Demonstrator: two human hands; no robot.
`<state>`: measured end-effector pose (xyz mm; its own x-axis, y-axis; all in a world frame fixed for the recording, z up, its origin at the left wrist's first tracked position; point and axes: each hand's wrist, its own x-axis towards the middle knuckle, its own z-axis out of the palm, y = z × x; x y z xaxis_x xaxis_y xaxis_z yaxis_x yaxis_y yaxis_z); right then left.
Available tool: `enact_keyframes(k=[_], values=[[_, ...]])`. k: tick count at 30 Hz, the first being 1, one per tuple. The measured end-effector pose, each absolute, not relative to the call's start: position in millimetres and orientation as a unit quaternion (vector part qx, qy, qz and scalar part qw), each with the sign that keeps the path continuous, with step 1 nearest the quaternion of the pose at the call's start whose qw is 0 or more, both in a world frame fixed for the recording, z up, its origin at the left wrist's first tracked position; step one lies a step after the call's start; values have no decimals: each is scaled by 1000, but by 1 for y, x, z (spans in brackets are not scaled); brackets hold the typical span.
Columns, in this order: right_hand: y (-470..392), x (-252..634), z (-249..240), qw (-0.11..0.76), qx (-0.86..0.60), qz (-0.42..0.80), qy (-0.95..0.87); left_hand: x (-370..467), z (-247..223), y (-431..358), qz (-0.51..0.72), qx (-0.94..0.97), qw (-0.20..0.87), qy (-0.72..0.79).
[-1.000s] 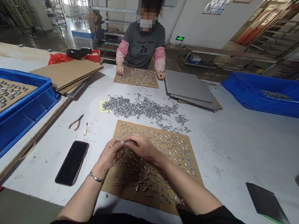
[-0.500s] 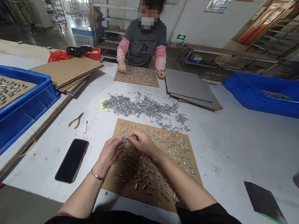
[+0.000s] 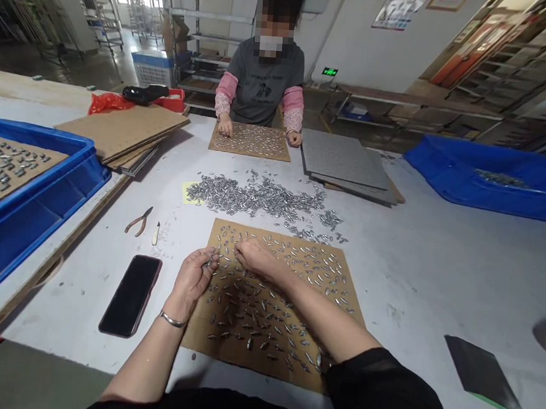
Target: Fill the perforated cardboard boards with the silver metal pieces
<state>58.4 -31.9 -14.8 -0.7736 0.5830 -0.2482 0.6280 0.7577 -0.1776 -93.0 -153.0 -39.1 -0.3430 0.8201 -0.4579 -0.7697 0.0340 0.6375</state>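
Observation:
My left hand, with a bangle on its wrist, is closed at the left edge of a brown cardboard sheet. Small shiny metal pieces show between its fingertips. Just above the sheet's upper left part is my right hand, its fingers pinched together and pointing down; what they hold, if anything, is hidden. Rows of slim silvery metal pieces lie spaced out over the cardboard. Beyond its far edge spreads a heap of similar pieces.
Pliers, a small white-handled knife and a phone lie left. Blue trays flank the table. Opposite, a person works over another cardboard sheet. Grey sheets are stacked far right.
My hands have moved apart: the left has drawn a little to the left, while the right stays over the sheet with its fingers turned downward.

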Motion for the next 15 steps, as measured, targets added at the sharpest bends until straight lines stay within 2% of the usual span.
enact_keyframes(k=[3,9,15], values=[[-35,68,-5,38,351,-142,925,-91,-38,-154,689,34,578,435],[-72,116,2,-177,355,-219,891,-73,-28,-165,619,104,651,428],[-129,147,-6,-262,361,-312,839,-36,-27,-182,512,219,714,424]])
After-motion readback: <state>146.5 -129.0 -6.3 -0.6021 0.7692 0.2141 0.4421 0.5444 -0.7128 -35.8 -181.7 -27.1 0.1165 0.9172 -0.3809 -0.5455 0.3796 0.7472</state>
